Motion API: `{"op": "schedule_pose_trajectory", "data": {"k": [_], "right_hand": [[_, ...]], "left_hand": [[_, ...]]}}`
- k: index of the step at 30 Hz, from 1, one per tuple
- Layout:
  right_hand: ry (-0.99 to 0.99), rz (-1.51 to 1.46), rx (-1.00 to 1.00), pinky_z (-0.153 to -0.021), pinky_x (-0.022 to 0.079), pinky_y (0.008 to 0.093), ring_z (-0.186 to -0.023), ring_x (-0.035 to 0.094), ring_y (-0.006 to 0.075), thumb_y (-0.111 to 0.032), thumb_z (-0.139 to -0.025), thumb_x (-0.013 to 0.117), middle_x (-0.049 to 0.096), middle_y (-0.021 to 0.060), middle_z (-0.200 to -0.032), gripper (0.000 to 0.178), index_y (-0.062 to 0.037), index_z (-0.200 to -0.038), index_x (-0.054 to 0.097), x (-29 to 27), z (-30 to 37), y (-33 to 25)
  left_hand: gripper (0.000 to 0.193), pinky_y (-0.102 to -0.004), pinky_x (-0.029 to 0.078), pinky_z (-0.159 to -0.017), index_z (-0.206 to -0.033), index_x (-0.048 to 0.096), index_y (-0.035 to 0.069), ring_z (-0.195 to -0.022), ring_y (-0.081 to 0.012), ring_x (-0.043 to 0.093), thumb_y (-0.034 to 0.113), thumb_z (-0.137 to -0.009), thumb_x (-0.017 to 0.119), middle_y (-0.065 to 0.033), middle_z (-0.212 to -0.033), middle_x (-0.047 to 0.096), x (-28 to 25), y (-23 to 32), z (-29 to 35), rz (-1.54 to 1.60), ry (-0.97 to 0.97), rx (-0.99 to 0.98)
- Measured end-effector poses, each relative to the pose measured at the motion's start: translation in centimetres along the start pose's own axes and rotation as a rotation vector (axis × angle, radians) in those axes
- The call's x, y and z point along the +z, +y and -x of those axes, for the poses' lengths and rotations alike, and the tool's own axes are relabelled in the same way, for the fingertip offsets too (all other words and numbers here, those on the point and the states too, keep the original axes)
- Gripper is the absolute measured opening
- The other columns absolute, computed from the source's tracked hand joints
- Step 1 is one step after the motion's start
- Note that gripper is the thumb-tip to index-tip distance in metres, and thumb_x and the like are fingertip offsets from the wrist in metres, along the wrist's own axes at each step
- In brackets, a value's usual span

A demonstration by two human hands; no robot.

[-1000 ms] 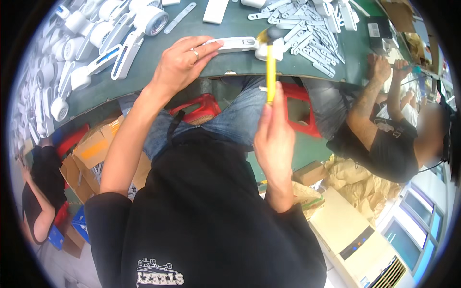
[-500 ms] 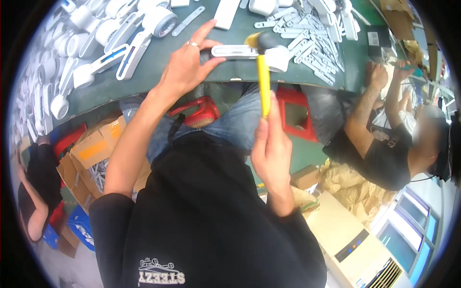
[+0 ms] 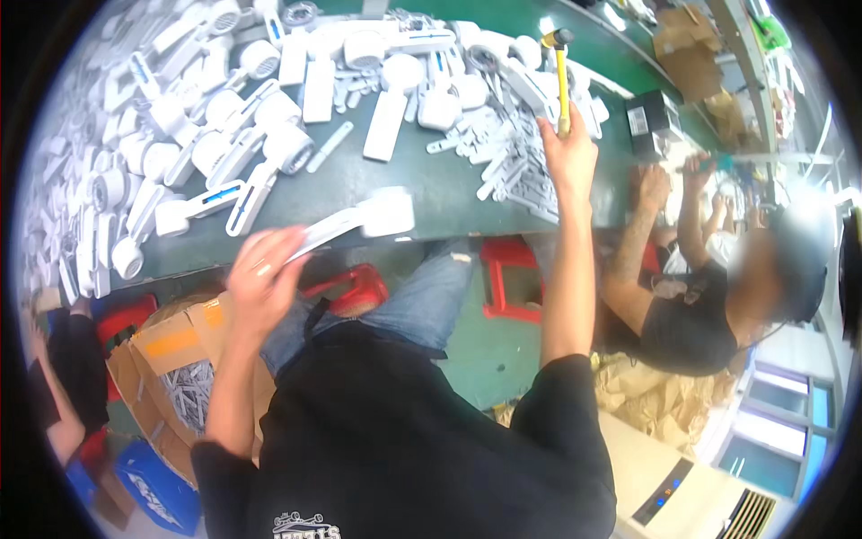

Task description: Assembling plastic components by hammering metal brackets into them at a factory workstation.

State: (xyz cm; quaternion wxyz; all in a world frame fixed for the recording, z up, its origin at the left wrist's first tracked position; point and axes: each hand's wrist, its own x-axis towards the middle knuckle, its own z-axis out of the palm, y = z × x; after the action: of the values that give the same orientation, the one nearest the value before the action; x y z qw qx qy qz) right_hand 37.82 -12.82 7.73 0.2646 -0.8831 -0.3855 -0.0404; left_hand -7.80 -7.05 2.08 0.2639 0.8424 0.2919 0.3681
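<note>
- The left hand (image 3: 260, 283) was closed around the thin end of a white handled part (image 3: 359, 220), blurred in the view; its wide round head lay at the near edge of the green tabletop (image 3: 449, 193); a firmer, flatter hold there would probably have kept the part from skidding under a blow.
- The part sat between the two hands, touching the left and well apart from the right.
- The right hand (image 3: 567, 157) gripped the yellow handle of a small hammer (image 3: 560, 63), raised with its head over the heap of white parts (image 3: 503, 135); a short, square strike onto the part's head seemed wisest; fingers of the left hand were best kept back along the stem.
</note>
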Motion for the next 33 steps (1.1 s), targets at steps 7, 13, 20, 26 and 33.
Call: {"op": "schedule_pose_trajectory", "data": {"k": [7, 13, 20, 26, 33], "right_hand": [[-0.140, 0.011, -0.109, -0.088, 0.056, 0.0477, -0.099, 0.074, 0.0390, -0.046, -0.092, 0.077, 0.077, 0.0232, -0.108, 0.061, 0.0026, -0.128, 0.071, 5.0, -10.4, 12.9], [-0.005, -0.295, 0.077, -0.073, 0.048, 0.0272, -0.081, 0.055, 0.0100, -0.026, -0.098, 0.077, 0.069, 0.0051, -0.096, 0.057, 0.0075, -0.142, 0.064, 0.9, -6.1, 4.5], [-0.002, -0.283, -0.014, -0.076, 0.050, 0.0313, -0.081, 0.058, 0.0155, -0.026, -0.096, 0.077, 0.067, 0.0072, -0.092, 0.055, 0.0119, -0.134, 0.066, -1.4, 6.4, 0.4], [-0.268, -0.440, 0.251, -0.097, 0.052, 0.0359, -0.101, 0.065, 0.0213, -0.023, -0.094, 0.078, 0.071, 0.0132, -0.110, 0.056, 0.0144, -0.134, 0.065, -1.2, 15.8, 0.5], [-0.587, -0.630, 0.191, -0.079, 0.052, 0.0275, -0.090, 0.064, 0.0102, -0.015, -0.093, 0.082, 0.073, 0.0025, -0.101, 0.038, 0.0036, -0.125, 0.073, 4.4, 17.2, -3.0]], "left_hand": [[0.049, -0.0257, 0.051, -0.087, -0.146, 0.066, 0.001, -0.095, -0.0068, 0.059, 0.012, -0.100, 0.076, 0.0009, -0.108, 0.070, -15.0, -5.4, 10.1, -0.178, 0.637, -0.850], [0.050, -0.0266, 0.050, -0.075, -0.143, 0.069, 0.003, -0.080, -0.0083, 0.060, 0.026, -0.100, 0.078, -0.0012, -0.088, 0.073, -28.9, -12.8, 6.6, -0.290, 1.179, -0.815], [0.057, -0.0426, 0.057, -0.085, -0.129, 0.077, 0.002, -0.088, -0.0311, 0.079, 0.040, -0.086, 0.082, -0.0206, -0.093, 0.080, -41.6, -36.4, 4.0, -0.745, 1.134, -0.853], [0.058, -0.0501, 0.057, -0.096, -0.127, 0.077, 0.002, -0.106, -0.0444, 0.074, 0.040, -0.083, 0.082, -0.0272, -0.113, 0.077, -41.5, -46.5, 1.1, -0.881, 0.900, -0.837], [0.036, -0.0532, 0.061, -0.074, -0.109, 0.081, 0.002, -0.084, -0.0383, 0.077, 0.033, -0.100, 0.065, -0.0178, -0.091, 0.079, -58.8, -48.1, 5.3, -1.905, -0.305, -0.413]]}}
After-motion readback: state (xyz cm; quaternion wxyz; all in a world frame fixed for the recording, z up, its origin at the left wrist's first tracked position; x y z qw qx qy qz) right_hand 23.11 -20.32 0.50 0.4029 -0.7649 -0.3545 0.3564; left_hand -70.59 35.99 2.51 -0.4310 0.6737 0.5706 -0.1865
